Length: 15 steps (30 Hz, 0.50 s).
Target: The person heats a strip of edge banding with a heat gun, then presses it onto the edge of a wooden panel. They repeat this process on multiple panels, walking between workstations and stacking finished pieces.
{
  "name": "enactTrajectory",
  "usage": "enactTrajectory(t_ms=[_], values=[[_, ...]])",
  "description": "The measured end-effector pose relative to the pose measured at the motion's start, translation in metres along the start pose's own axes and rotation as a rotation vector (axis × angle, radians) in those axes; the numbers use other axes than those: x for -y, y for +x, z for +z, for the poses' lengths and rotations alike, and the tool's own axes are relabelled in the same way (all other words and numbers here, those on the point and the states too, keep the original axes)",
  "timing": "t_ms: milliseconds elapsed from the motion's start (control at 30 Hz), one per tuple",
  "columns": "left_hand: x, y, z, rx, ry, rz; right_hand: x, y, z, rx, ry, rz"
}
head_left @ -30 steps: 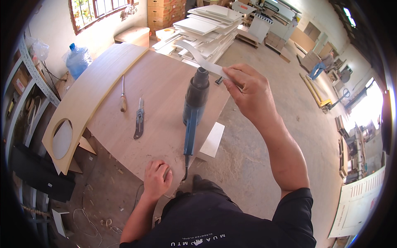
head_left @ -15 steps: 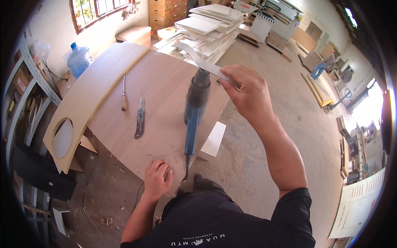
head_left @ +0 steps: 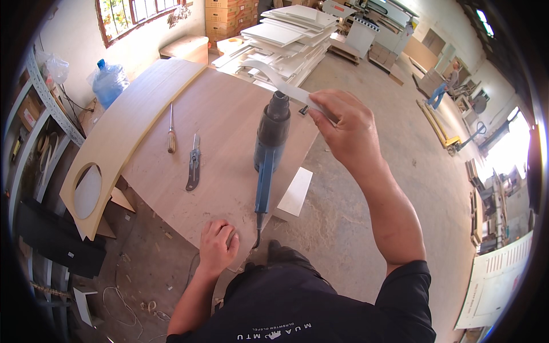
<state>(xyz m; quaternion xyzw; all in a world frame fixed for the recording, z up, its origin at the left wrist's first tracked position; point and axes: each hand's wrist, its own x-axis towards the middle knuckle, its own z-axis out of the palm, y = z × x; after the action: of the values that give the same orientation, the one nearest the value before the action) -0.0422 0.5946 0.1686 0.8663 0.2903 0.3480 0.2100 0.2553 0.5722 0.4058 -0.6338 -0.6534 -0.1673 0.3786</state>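
Note:
My right hand [head_left: 346,123] pinches one end of a pale, flexible edging strip [head_left: 294,91] between thumb and fingers. The strip curves away to the far left and passes right at the nozzle of a blue and black heat gun [head_left: 271,137]. The gun stands nozzle up on the wooden panel [head_left: 223,114], its handle and cord toward me. At the panel's near edge rests my left hand [head_left: 217,248], fingers curled; a small brownish patch shows between thumb and forefinger. Left of the gun lie a utility knife [head_left: 194,166] with its blade out and a screwdriver [head_left: 171,137].
A long curved board [head_left: 140,100] with a round hole lies along the panel's left side. Beyond are stacked white boards [head_left: 286,37] and a blue water jug [head_left: 108,83]. Metal shelving [head_left: 54,117] stands left. A person [head_left: 446,86] is by a yellow pallet jack [head_left: 443,128] far right.
My right hand has shifted slightly right, drawing the strip along with it across the heat gun's nozzle. My left hand, the gun and the tools stay put.

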Motion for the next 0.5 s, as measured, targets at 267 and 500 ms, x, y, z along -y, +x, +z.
enactTrajectory(t_ms=[267,500], values=[[0.0016,-0.0012,0.0009,0.009,-0.003,0.003,-0.0008,-0.0037,-0.0027,-0.047,-0.005,0.012],[-0.0001,-0.0001,-0.0009,0.009,0.004,0.004,0.0032,-0.0028,-0.0088,-0.011,-0.069,-0.007]])
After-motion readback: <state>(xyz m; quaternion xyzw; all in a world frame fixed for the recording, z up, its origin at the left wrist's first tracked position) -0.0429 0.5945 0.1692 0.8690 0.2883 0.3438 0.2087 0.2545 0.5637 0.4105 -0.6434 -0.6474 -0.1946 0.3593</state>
